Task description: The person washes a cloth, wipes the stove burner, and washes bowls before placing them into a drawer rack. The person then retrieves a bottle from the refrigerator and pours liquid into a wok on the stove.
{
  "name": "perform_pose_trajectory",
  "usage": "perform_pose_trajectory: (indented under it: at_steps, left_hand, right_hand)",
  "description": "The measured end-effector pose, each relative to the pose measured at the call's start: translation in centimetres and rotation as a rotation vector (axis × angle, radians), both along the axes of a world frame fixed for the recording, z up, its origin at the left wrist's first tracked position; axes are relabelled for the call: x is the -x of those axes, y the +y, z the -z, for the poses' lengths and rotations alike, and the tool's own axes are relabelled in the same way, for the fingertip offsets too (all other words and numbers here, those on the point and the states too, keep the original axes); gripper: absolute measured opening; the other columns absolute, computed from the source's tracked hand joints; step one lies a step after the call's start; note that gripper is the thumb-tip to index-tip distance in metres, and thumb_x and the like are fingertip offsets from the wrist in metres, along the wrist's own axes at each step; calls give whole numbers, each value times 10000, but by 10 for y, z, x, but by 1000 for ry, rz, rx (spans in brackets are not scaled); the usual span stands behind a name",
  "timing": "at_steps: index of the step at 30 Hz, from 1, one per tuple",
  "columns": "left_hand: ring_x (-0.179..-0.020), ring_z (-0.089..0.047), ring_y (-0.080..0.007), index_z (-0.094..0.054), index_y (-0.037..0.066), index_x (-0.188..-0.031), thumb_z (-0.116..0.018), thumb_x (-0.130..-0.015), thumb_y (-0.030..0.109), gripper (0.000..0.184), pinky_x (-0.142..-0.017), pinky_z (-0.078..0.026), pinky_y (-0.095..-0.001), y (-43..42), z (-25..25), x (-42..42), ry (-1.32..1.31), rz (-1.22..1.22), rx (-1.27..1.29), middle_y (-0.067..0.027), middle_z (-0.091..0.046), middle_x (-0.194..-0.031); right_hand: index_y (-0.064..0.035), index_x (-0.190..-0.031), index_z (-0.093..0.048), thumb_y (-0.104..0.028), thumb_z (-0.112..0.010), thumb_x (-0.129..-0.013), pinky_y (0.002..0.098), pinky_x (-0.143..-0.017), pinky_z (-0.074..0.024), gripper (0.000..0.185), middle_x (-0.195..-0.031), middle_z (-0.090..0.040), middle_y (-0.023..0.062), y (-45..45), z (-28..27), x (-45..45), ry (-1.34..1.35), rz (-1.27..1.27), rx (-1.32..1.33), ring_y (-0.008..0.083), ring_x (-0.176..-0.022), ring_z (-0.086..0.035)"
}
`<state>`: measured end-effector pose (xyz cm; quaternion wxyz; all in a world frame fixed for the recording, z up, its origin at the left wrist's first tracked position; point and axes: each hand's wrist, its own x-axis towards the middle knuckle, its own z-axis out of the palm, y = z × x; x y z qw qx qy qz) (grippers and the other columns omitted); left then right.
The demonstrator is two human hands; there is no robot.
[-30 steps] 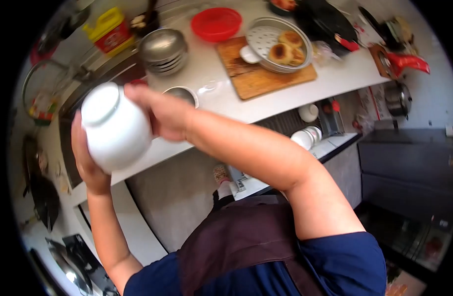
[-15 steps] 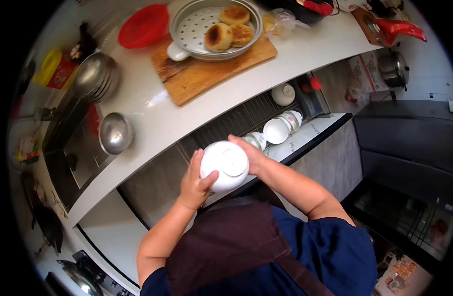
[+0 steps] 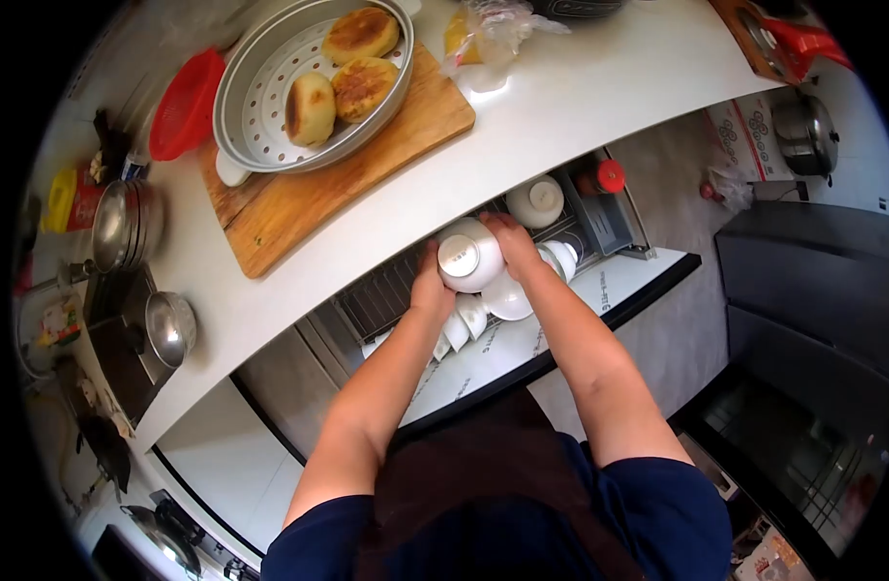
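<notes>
A white bowl [image 3: 475, 254], turned bottom up, is held between my two hands over the open drawer. My left hand [image 3: 431, 283] grips its left side, and my right hand [image 3: 510, 242] wraps its right side. Below and in front of it, several white bowls [image 3: 507, 298] lean in a row along the drawer's near side, partly hidden by my forearms. Another upside-down white bowl [image 3: 535, 201] sits farther back in the wire rack [image 3: 378, 294], to the right of my hands.
Above the drawer [image 3: 483, 368] runs a white counter [image 3: 560, 107]. On it, a wooden board [image 3: 260, 237] bears a steamer tray [image 3: 233, 116] with browned flat buns [image 3: 361, 37]. A red basket [image 3: 185, 107] and metal bowls [image 3: 169, 327] stand left. A red-lidded jar [image 3: 607, 177] is at the drawer's right end.
Both hands have carried the white bowl forward, away from my body, and lowered it into the drawer area. My arms are now stretched out, and the view has shifted.
</notes>
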<state>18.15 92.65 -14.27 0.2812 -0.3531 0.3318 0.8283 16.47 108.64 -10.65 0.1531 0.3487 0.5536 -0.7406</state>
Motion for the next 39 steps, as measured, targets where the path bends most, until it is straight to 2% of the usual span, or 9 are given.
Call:
perform_pose_trajectory:
  at_steps: [5,8,13,18,20,23,26,29,39]
  left_hand:
    - [-1197,-482,-188,-454,66,-1289,-493,-943,358,454,-1027,-381,-340,36,22,26,-87,-51,195,-66,-521,-1279]
    - [-1193,-485,-177,-464,73,-1284,-489,-943,367,451,-1016,-385,-312,47,60,29,3,-45,220,-58,-519,-1281]
    - [-1181,-491,-159,-480,80,-1271,-478,-938,415,473,-995,-385,-281,52,91,32,144,37,269,-54,-530,-1262]
    - [-1160,-503,-165,-483,66,-1265,-473,-936,436,495,-978,-387,-296,62,53,37,-1,140,422,-70,-544,-1239]
    - [-1143,-515,-184,-473,59,-1278,-487,-930,433,511,-961,-396,-309,62,43,39,6,221,524,-83,-548,-1235]
    - [-1140,-513,-231,-424,35,-1320,-501,-921,409,552,-951,-398,-319,65,20,35,216,280,756,-125,-528,-1263]
    - [-1195,-467,-285,-366,23,-1358,-514,-910,381,592,-984,-363,-335,79,0,38,386,481,912,-173,-479,-1314]
    - [-1240,-426,-311,-343,9,-1361,-505,-908,356,593,-1019,-327,-343,118,7,44,672,427,1071,-208,-444,-1339]
    - [-1320,-321,-296,-321,11,-1387,-535,-847,249,628,-1076,-246,-325,169,20,78,681,759,547,-191,-353,-1418]
  right_hand:
    - [-7,-1244,-481,-301,-397,-958,312,-938,-382,419,-1226,-538,155,23,67,20,76,-151,-124,222,-1105,-507]
    - [-26,-1206,-500,-263,-367,-968,352,-929,-399,361,-1201,-541,187,34,115,19,126,-260,-470,282,-1083,-522]
    - [8,-1260,-469,-383,-431,-934,322,-937,-394,510,-1236,-533,161,40,126,17,54,-149,-420,243,-1098,-510]
    - [-19,-1022,-572,-182,-373,-949,433,-826,-432,268,-1009,-582,220,34,160,8,344,-74,-638,377,-953,-541]
    - [4,-1004,-584,-200,-398,-939,416,-823,-429,284,-969,-594,230,32,128,3,377,-94,-643,370,-920,-551]
    - [22,-1223,-493,-392,-446,-923,313,-892,-404,513,-1210,-537,160,34,50,6,66,95,-126,237,-1074,-514]
    - [8,-1212,-507,-392,-448,-921,319,-889,-405,498,-1206,-537,143,55,50,2,67,127,-17,228,-1074,-511]
    - [48,-1108,-549,-341,-454,-929,358,-849,-421,439,-1065,-594,183,66,21,-3,80,456,-189,246,-966,-549]
    - [45,-1349,-357,-415,-484,-914,330,-1001,-346,645,-1309,-473,176,121,80,-6,-21,604,-24,251,-1188,-460]
